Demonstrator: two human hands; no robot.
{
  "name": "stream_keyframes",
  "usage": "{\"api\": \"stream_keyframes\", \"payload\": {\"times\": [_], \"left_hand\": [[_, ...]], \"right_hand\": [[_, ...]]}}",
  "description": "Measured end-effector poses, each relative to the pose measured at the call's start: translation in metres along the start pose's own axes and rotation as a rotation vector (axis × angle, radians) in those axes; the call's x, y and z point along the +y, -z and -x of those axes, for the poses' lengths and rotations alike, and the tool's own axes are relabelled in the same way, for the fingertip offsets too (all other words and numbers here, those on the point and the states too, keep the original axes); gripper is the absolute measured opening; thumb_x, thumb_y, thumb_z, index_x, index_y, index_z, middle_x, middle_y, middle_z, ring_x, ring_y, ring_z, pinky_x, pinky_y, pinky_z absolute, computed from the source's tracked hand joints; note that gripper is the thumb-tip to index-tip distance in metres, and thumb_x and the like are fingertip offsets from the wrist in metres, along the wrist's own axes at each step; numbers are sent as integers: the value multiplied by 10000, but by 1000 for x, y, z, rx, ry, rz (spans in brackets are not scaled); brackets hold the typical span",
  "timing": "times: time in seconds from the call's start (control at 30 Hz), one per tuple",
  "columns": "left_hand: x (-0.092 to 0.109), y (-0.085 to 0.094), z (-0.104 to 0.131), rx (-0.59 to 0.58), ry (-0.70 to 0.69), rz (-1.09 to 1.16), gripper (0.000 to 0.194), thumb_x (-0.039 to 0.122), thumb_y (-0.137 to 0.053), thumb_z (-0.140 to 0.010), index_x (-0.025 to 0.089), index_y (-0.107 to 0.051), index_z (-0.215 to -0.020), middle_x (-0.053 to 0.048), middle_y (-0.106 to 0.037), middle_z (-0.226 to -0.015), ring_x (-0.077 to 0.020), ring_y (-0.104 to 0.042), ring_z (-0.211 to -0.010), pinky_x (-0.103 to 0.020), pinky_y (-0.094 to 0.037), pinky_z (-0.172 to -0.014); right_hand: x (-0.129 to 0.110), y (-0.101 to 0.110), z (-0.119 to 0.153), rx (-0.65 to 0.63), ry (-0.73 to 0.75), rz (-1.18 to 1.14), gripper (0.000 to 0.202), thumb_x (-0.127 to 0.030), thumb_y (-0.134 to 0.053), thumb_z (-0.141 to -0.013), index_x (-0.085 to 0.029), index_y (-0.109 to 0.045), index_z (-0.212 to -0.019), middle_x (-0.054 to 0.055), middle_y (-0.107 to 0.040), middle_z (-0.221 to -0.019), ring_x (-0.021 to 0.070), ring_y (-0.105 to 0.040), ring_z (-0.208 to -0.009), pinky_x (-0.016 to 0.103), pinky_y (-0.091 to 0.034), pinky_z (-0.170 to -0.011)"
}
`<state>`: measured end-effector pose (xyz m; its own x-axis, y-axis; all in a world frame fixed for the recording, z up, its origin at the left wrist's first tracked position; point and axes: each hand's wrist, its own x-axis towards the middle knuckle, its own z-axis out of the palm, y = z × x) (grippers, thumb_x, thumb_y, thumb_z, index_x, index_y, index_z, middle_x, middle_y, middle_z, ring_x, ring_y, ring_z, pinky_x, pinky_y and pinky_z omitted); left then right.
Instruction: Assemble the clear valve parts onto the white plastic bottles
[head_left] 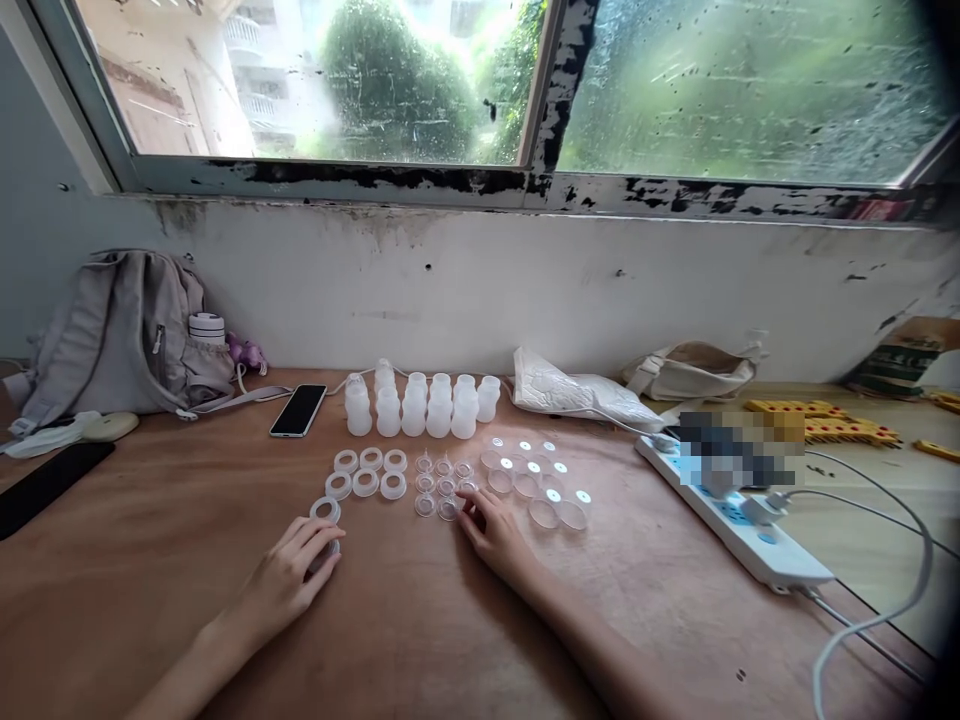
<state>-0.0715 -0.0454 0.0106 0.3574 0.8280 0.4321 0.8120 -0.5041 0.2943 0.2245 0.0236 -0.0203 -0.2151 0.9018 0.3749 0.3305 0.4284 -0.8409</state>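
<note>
My left hand has its fingers curled round a white screw ring on the wooden table, partly hidden by the fingers. Just beyond it lies another screw ring, close to the fingertips. Several more rings lie in two rows. With fingertips drawn together, my right hand reaches the right edge of a group of clear silicone nipples; a nipple at the fingertips is mostly covered. Right of that hand are several clear round caps and small white discs. Frosted small bottles stand in rows behind.
A phone lies left of the bottles, near a grey backpack. A white plastic bag and beige pouch lie at the back. On the right are a power strip with cables and yellow plastic pieces.
</note>
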Motion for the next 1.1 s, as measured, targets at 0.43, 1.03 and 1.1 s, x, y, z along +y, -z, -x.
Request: {"api": "stream_keyframes", "payload": {"times": [0.43, 1.03, 1.1], "left_hand": [[61, -40, -66, -84, -20, 411, 213, 289, -487, -830, 248, -533, -1034, -40, -588, -1019, -194, -541, -943, -360, -455, -853], [79, -69, -66, 9, 256, 864, 310, 300, -597, -755, 282, -558, -1062, -19, -506, -1093, -183, -538, -1015, -328, -474, -875], [79, -67, -66, 14, 249, 798, 308, 306, -612, -744, 266, -567, -1046, -24, -541, -1069, -192, -531, -1027, -349, -442, -907]], "right_hand": [[-3, 0, 2, 66, -9, 63, 167, -256, -574, -762, -251, -539, -925, 22, -567, -755, 160, -530, -622, 287, -426, -585], [-25, -7, 21, -54, 329, 211, 356, -70, -428, -777, -213, -419, -1103, 55, -570, -858, 145, -555, -680, 271, -488, -609], [-29, -5, 24, -91, 338, 176, 391, -58, -417, -774, -215, -401, -1132, 65, -583, -907, 147, -571, -712, 275, -492, -642]]}}
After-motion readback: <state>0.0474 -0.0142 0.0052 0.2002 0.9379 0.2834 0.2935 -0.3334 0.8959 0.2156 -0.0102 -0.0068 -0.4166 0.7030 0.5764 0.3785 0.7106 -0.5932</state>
